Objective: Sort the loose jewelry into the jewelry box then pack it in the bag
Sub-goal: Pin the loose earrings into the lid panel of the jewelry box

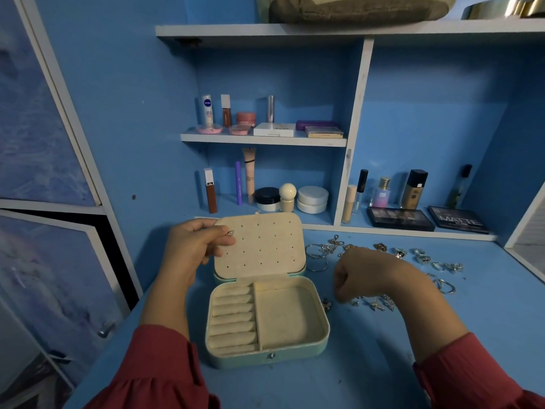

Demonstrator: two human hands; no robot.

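The left hand (193, 246) is pinching an earring (229, 233) against the open jewelry box (267, 354) lid, frame centre; the right hand (358, 274) is hanging clenched over loose jewelry (380, 304).

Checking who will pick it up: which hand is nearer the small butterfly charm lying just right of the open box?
Right. The right hand hovers just above and right of the butterfly charm; the left hand is across the jewelry box, at its lid's left edge.

The mint-green rectangular jewelry box (267, 357) has a faintly glossy, leather-like shell and a cream, matt, velvety lining (287, 315). Scattered silver-coloured metal jewelry (424, 258) glints on the blue painted desk top (368, 364), which looks smooth and matt. The dark red sleeves (159, 373) are soft woven cloth.
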